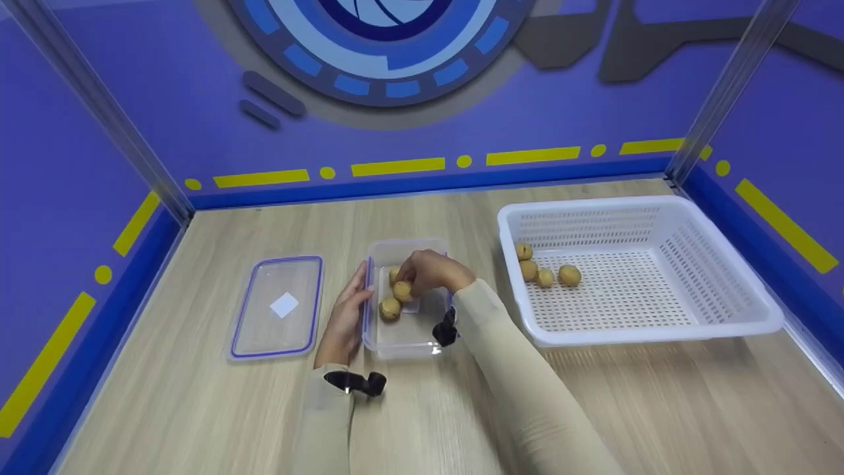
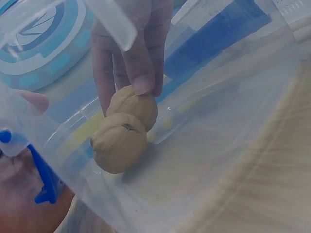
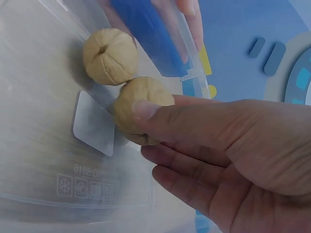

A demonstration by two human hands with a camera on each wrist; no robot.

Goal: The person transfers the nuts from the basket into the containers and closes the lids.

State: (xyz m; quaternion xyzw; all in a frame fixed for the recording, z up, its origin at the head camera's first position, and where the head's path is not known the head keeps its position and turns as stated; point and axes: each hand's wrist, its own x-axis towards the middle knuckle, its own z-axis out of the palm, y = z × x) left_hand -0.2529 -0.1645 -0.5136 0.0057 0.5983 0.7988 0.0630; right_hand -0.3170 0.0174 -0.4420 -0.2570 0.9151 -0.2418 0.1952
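Inside a clear plastic container (image 1: 428, 336) in the middle of the table, my right hand (image 1: 432, 270) pinches a walnut (image 3: 141, 109) between thumb and fingers. Another walnut (image 3: 111, 56) lies right beside it, seen in the head view nearer the front. A third walnut (image 1: 394, 274), partly hidden by the right hand, shows behind them. My left hand (image 1: 343, 323) rests against the container's left side, its fingers extended along the outer wall and the thumb at the rim. In the left wrist view, a blue latch piece (image 2: 46, 177) hangs near that hand.
A clear lid (image 1: 264, 330) with a blue seal lies flat on the table left of the container. To the right stands a white perforated basket (image 1: 633, 336) with several walnuts (image 1: 570, 276) toward its left side. Blue panels (image 1: 395, 138) enclose the table at back and sides.
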